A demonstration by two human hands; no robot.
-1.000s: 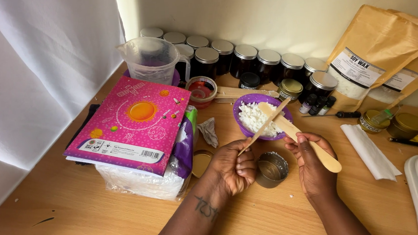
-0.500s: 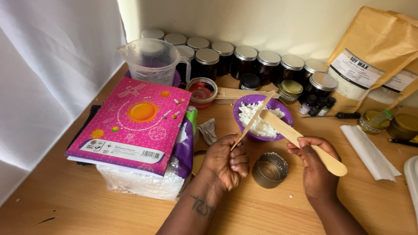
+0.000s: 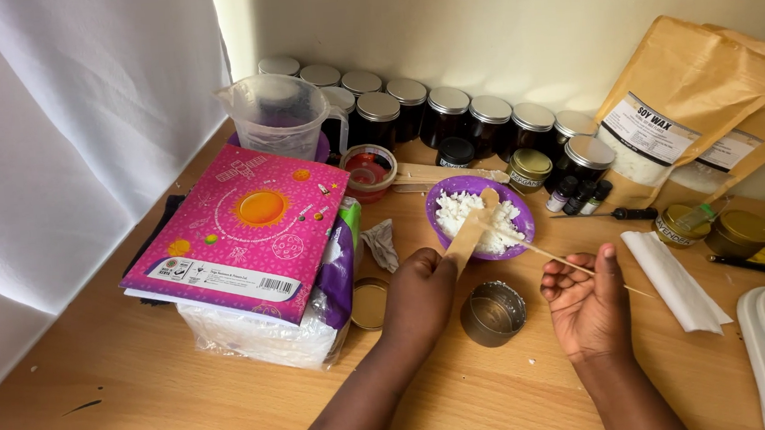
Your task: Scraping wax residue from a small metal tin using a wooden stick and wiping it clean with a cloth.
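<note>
The left hand (image 3: pixel 420 289) is closed around the lower end of a flat wooden spatula (image 3: pixel 473 231), and the right hand (image 3: pixel 587 303) pinches a thin wooden stick (image 3: pixel 545 253) between thumb and fingers, with a small open metal tin (image 3: pixel 492 314) standing on the wooden table (image 3: pixel 144 425) between the two hands. Just beyond them, both tools reach into a purple bowl (image 3: pixel 518 209) of white wax flakes (image 3: pixel 459 211). Farther back a pink book (image 3: pixel 243 230) lies on a plastic bag, and dark lidded jars (image 3: pixel 447 114) line the wall beside a clear measuring jug (image 3: pixel 279 118).
</note>
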